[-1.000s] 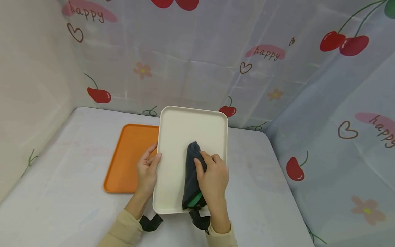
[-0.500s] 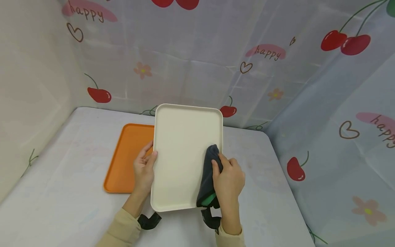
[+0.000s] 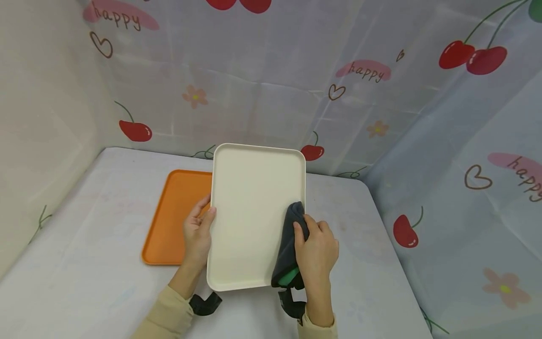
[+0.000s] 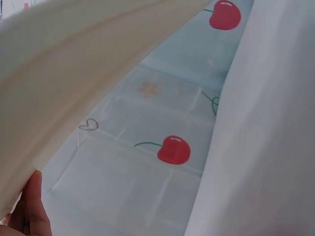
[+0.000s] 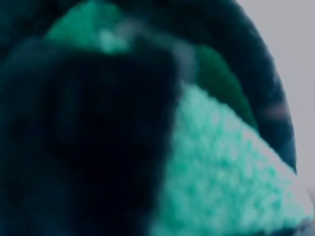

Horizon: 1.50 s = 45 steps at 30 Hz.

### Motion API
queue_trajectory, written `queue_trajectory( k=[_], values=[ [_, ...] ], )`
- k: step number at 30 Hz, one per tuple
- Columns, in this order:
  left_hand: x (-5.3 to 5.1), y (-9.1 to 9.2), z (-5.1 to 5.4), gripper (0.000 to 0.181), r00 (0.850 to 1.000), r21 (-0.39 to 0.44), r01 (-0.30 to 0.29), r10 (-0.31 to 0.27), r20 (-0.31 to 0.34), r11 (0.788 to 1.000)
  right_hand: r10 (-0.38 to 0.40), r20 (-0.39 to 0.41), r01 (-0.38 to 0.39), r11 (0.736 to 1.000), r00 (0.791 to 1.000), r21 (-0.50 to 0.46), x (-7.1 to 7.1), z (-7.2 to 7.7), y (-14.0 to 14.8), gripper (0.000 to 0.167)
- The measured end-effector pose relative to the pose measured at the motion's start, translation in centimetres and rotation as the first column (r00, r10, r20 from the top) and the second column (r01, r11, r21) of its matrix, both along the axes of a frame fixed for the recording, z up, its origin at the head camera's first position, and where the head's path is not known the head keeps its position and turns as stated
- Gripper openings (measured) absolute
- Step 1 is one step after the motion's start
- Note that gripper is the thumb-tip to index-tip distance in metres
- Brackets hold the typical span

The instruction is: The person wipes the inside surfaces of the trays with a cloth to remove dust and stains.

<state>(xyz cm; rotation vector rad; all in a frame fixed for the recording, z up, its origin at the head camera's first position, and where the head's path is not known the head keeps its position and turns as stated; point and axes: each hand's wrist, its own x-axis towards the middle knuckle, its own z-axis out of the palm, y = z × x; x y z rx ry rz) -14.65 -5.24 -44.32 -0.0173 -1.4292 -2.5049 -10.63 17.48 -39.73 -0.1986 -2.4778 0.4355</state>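
Cream tray (image 3: 246, 212) tilts above the table (image 3: 368, 268), our left hand (image 3: 198, 238) pinching its edge, our right hand (image 3: 317, 252) curling fingers round a dark cloth (image 3: 288, 247) at its right side, "happy" printed on the curtain (image 3: 262, 52) behind.

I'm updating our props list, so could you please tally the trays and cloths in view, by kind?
Trays: 2 (cream tray, orange tray)
Cloths: 1 (dark cloth with green showing)
Total: 3
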Motion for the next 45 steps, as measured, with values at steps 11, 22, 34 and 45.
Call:
queue_trajectory(
  k=[11, 22, 34, 45],
  values=[
    [-0.1, -0.2, -0.1, 0.034, 0.998, 0.022, 0.06, -0.06, 0.003, 0.998, 0.025, -0.014, -0.025, 0.999, 1.0, -0.023, 0.4, -0.1, -0.3, 0.031],
    [0.0, -0.1, 0.2, 0.032, 0.998, 0.057, 0.054, -0.056, 0.03, 0.997, 0.113, -0.05, -0.114, 0.993, 0.992, -0.015, 0.7, -0.2, -1.9, 0.028],
    [-0.1, 0.0, 0.0, 0.033, 0.997, 0.06, 0.064, -0.067, 0.035, 0.996, 0.223, -0.069, -0.222, 0.975, 0.972, 0.028, 1.0, -0.4, -4.8, 0.028],
    [0.0, 0.1, 0.0, 0.037, 0.997, 0.029, 0.07, -0.071, 0.043, 0.997, 0.304, -0.043, -0.299, 0.95, 0.952, 0.085, 1.4, -0.5, -7.6, 0.028]
  ],
)
